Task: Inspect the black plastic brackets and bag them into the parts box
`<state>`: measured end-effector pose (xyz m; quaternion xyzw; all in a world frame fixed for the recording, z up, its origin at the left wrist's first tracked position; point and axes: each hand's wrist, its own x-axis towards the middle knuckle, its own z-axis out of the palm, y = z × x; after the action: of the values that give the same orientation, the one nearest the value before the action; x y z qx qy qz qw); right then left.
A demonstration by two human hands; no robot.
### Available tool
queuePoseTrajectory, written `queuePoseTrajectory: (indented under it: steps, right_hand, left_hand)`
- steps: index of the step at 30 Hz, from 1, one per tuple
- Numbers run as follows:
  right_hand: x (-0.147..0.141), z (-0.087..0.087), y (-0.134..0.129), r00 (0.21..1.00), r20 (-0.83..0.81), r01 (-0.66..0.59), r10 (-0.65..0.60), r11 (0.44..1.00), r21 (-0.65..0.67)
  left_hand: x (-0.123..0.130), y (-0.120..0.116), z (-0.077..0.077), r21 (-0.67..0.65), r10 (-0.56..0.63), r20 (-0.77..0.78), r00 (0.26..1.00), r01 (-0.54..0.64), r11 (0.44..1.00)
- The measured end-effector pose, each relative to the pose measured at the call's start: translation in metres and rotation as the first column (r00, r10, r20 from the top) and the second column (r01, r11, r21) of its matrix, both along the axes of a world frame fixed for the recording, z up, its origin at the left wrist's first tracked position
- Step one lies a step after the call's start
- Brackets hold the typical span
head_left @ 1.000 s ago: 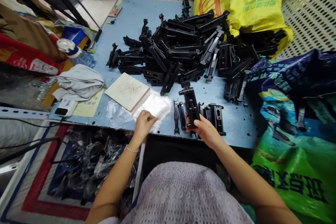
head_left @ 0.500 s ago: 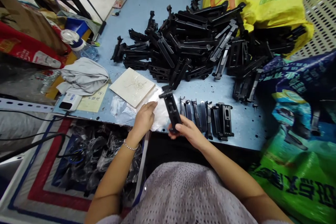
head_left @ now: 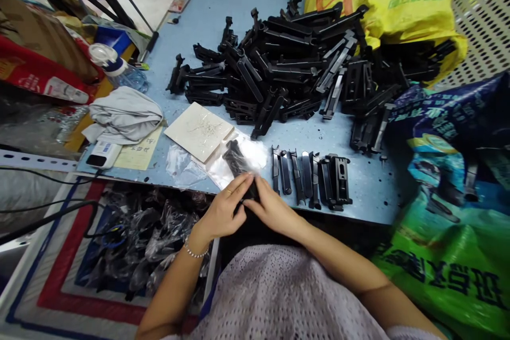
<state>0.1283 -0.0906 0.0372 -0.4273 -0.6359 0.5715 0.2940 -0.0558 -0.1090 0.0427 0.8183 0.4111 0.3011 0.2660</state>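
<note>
A long black plastic part (head_left: 236, 156) tilts away from me at the table's front edge, its far half showing through a clear plastic bag (head_left: 258, 153). My left hand (head_left: 223, 210) is closed at the near left side of the part, pinching the bag's mouth. From the other side my right hand (head_left: 273, 204) grips the part's near end, fingertips almost meeting those of the left. Fingers hide that end and the bag's edge. Right of my hands, several like black parts (head_left: 306, 170) stand in a row.
Behind lies a big heap of black parts (head_left: 274, 64), partly spilling from a yellow sack (head_left: 382, 0). A cream tile (head_left: 199, 130) and a grey cloth (head_left: 125, 114) lie left. Below the edge, a bin holds bagged black parts (head_left: 155, 244). A green-blue sack (head_left: 442, 255) stands right.
The black part has moved left and down from above the table into the clear bag. My left hand has come rightward to meet my right hand at its near end.
</note>
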Motion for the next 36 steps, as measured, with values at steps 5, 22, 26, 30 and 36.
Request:
queuePoseTrajectory:
  steps: [5, 22, 26, 30, 36]
  right_hand:
    - [0.008, 0.027, -0.017, 0.897, 0.083, -0.441, 0.434, 0.874, 0.205]
    - [0.076, 0.011, 0.043, 0.509, 0.86, -0.081, -0.018, 0.994, 0.068]
    - [0.09, 0.005, 0.044, 0.895, 0.423, 0.185, -0.14, 0.981, -0.066]
    - [0.074, -0.003, 0.045, 0.972, 0.005, 0.222, -0.233, 0.922, -0.317]
    - [0.066, 0.002, 0.043, 0.913, -0.258, 0.136, -0.317, 0.831, -0.539]
  left_hand:
    - [-0.037, -0.051, 0.031, -0.016, 0.172, -0.115, 0.978, -0.175, 0.984]
    - [-0.211, -0.023, -0.066, -0.354, 0.487, -0.726, 0.485, -0.871, 0.34]
    - [-0.095, -0.006, -0.02, -0.584, 0.459, -0.191, 0.867, -0.477, 0.657]
    - [0.012, 0.04, -0.027, -0.11, 0.435, -0.042, 0.899, -0.437, 0.893]
    - [0.013, 0.076, -0.054, -0.346, 0.486, 0.141, 0.862, -0.417, 0.84]
